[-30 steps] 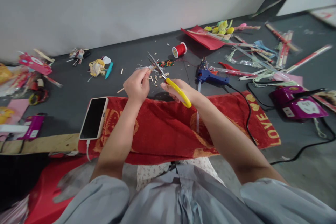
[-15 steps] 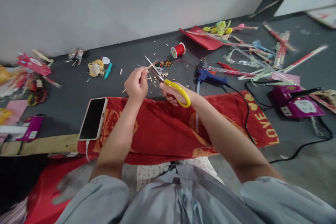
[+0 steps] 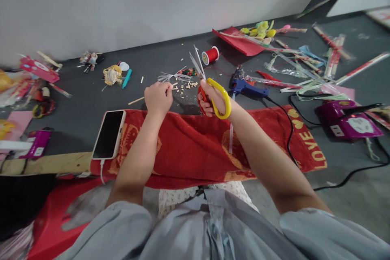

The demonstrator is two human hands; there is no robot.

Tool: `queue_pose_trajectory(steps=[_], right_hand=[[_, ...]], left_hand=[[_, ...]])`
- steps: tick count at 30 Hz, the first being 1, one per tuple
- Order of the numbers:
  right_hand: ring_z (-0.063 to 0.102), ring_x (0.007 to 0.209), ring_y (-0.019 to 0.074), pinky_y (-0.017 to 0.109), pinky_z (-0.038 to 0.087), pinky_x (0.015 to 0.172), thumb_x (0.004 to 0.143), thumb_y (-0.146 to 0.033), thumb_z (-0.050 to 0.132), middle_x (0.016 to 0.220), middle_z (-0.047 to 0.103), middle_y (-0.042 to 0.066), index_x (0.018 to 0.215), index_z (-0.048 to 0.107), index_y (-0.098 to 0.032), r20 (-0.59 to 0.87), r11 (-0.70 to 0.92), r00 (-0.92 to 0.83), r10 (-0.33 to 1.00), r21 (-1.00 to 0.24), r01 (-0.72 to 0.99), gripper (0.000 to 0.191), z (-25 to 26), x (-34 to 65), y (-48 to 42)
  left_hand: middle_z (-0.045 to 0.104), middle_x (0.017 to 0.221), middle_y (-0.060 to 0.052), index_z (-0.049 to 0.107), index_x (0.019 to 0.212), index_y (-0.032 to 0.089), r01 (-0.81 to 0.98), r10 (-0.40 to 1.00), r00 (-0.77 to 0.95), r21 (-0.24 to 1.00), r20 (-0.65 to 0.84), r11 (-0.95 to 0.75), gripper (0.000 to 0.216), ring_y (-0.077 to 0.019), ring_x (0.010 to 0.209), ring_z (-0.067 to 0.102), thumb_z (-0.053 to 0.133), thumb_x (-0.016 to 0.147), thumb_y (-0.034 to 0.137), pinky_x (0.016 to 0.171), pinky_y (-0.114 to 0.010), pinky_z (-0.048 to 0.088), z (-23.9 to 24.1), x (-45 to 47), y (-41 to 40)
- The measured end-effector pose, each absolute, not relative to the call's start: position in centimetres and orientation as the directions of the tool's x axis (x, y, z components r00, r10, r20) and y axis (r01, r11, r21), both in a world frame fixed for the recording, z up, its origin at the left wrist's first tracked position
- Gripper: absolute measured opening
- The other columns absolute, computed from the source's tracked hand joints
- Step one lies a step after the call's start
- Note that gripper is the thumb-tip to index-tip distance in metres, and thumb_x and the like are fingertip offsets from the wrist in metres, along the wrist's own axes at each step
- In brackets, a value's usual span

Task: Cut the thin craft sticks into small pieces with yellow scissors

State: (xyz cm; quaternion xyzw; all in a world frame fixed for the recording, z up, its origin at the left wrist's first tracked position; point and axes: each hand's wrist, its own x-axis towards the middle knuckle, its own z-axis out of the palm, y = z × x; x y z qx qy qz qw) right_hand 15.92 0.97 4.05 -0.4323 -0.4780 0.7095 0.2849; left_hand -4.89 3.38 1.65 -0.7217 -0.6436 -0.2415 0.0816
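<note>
My left hand (image 3: 158, 98) is closed around a thin wooden stick (image 3: 136, 100), which pokes out on both sides of the fist. In my right hand (image 3: 210, 96) is a pair of scissors (image 3: 219, 98) with yellow and red handles; its blades point away from me and stand slightly apart. Small cut wooden bits (image 3: 190, 85) lie scattered on the dark table between and beyond the hands. Behind the left hand is a bundle of thin silvery wires (image 3: 168, 77), partly over a colourful patterned piece (image 3: 189, 72).
A red thread spool (image 3: 210, 55) and a blue glue gun (image 3: 248, 88) lie to the right, with a black cord trailing. A red towel (image 3: 189, 146) covers the front edge, a phone (image 3: 109, 135) on its left end. Wrapped sticks and a purple box (image 3: 347, 120) are farther right.
The scissors have moved right, away from the stick, in my right hand. In my left hand the stick now lies lower, with a longer length out to the left.
</note>
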Motion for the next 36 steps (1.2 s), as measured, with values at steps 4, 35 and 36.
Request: queue_pose_trajectory(steps=[4, 35, 36], right_hand=[[0.021, 0.038, 0.0066, 0.026, 0.029, 0.037, 0.081, -0.082, 0.027, 0.051, 0.026, -0.007, 0.067, 0.035, -0.025, -0.348, -0.361, -0.424, 0.836, -0.931, 0.050, 0.059, 4.0, 16.0, 0.9], [0.030, 0.033, 0.0054, 0.023, 0.033, 0.034, 0.073, -0.077, 0.054, 0.046, 0.035, -0.009, 0.066, 0.043, -0.022, -0.249, -0.279, -0.337, 0.908, -0.959, -0.042, 0.056, 5.1, 17.5, 0.8], [0.030, 0.033, 0.0055, 0.023, 0.033, 0.034, 0.078, -0.073, 0.053, 0.045, 0.035, -0.008, 0.066, 0.043, -0.022, -0.248, -0.279, -0.324, 0.913, -0.959, -0.054, 0.053, 5.3, 17.7, 0.8]], left_hand=[[0.066, 0.081, -0.011, 0.071, 0.085, 0.022, 0.982, 0.909, 0.044, 0.150, 0.414, -0.116, 0.024, -0.0261, 0.078, 0.058, 0.048, 0.086, 0.030, 0.075, -0.041, 0.038, 1.7, -5.0, 3.4], [0.070, 0.072, -0.001, 0.073, 0.081, 0.019, 0.839, 0.905, 0.421, 0.409, -0.067, -0.360, 0.019, -0.0124, 0.068, 0.059, 0.057, 0.078, 0.029, 0.064, -0.024, 0.039, 5.6, -2.9, 0.1], [0.071, 0.071, 0.000, 0.074, 0.080, 0.019, 0.805, 0.866, 0.486, 0.447, -0.118, -0.391, 0.019, -0.0119, 0.067, 0.060, 0.057, 0.078, 0.029, 0.063, -0.024, 0.039, 5.9, -2.5, -0.4]])
